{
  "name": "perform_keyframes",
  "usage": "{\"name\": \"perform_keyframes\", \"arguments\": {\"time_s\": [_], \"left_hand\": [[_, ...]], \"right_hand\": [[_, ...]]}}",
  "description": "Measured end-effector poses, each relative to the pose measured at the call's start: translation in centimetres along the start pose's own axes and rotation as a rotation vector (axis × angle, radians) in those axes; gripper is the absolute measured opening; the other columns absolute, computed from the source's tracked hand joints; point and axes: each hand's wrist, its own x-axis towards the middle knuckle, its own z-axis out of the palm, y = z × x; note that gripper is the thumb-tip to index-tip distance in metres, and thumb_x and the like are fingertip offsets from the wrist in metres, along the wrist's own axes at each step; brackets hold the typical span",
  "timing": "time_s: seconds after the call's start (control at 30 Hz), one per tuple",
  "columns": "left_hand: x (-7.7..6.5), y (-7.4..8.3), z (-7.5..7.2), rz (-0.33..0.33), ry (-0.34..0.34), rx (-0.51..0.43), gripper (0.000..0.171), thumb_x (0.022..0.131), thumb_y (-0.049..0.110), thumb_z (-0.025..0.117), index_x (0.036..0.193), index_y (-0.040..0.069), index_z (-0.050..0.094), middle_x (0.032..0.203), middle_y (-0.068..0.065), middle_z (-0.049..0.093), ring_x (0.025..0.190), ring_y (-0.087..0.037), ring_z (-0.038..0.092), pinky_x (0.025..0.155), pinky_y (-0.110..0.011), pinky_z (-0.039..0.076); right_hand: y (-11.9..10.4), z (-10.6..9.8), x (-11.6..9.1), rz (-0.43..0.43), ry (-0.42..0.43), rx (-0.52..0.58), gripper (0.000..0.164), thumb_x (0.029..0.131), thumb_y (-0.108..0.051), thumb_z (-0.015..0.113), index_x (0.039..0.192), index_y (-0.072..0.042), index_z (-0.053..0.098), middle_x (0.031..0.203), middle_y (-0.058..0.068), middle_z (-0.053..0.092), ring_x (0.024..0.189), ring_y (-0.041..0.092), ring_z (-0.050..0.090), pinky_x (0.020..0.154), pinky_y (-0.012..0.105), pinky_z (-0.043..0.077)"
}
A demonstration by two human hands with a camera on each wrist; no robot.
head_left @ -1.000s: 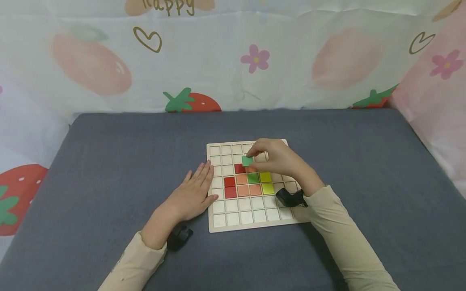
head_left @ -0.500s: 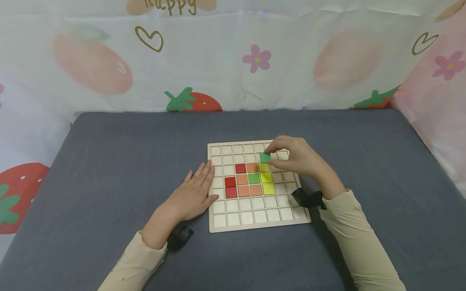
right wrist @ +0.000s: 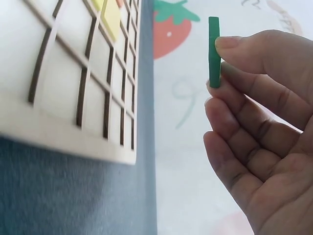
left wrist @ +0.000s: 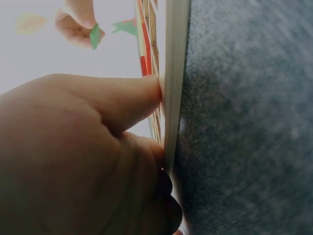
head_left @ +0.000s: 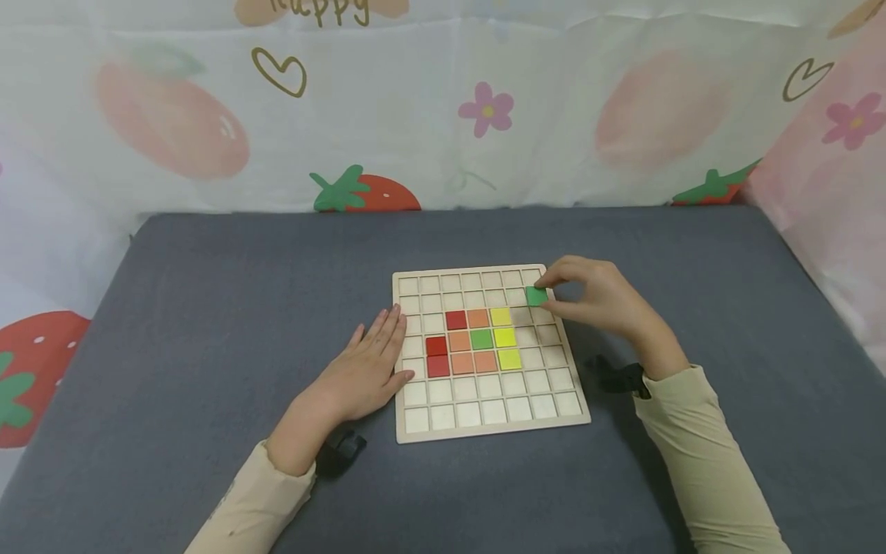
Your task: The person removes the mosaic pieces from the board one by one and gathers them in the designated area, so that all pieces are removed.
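Note:
Between thumb and fingers my right hand [head_left: 604, 306] pinches a small green square tile [head_left: 536, 296], raised over the far right part of a wooden grid board [head_left: 493, 433]. The right wrist view shows that tile [right wrist: 213, 51] edge-on, apart from the board. My left hand [head_left: 364, 371] rests with extended fingers along the board's left edge; in the left wrist view its thumb [left wrist: 132, 100] touches the rim. Coloured tiles sit in the middle cells: red tiles [head_left: 437, 356] on the left, several orange tiles [head_left: 462, 363], one green tile [head_left: 481, 339], and yellow tiles [head_left: 505, 337] on the right.
The board lies on a table with a dark grey cloth [head_left: 242, 308]. Behind it hangs a white curtain [head_left: 388, 108] with fruit and flower prints. Black wrist cameras, one on the left wrist [head_left: 339, 452] and one on the right [head_left: 616, 377], stick out low near the table.
My right hand has moved right with the green tile, from above the board's middle to its right edge, uncovering the upper orange and yellow tiles. My left hand has stayed put.

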Motion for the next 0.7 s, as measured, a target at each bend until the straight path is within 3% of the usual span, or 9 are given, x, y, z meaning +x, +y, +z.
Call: {"name": "perform_keyframes", "arguments": {"time_s": [0.3, 0.7], "left_hand": [[-0.1, -0.1, 0.0, 0.001, 0.006, -0.001, 0.074, 0.099, 0.035, 0.046, 0.149, -0.005, 0.007, 0.156, -0.018, 0.0, 0.143, -0.031, 0.0, 0.112, -0.052, 0.009], [0.0, -0.1, 0.3, 0.009, 0.022, -0.001, 0.074, 0.099, 0.035, 0.045, 0.149, -0.005, 0.007, 0.156, -0.018, 0.001, 0.143, -0.032, 0.001, 0.112, -0.051, 0.01]], "right_hand": [[1.4, -0.7, -1.0, 0.043, 0.035, 0.004, 0.025, 0.075, 0.002, 0.076, 0.099, -0.005, 0.07, 0.097, 0.005, 0.066, 0.091, 0.028, 0.06, 0.074, 0.047, 0.05], [3.2, -1.9, -2.0, 0.144, -0.006, -0.005, 0.023, 0.08, -0.001, 0.074, 0.102, -0.003, 0.07, 0.1, 0.01, 0.066, 0.095, 0.029, 0.06, 0.077, 0.047, 0.049]]}}
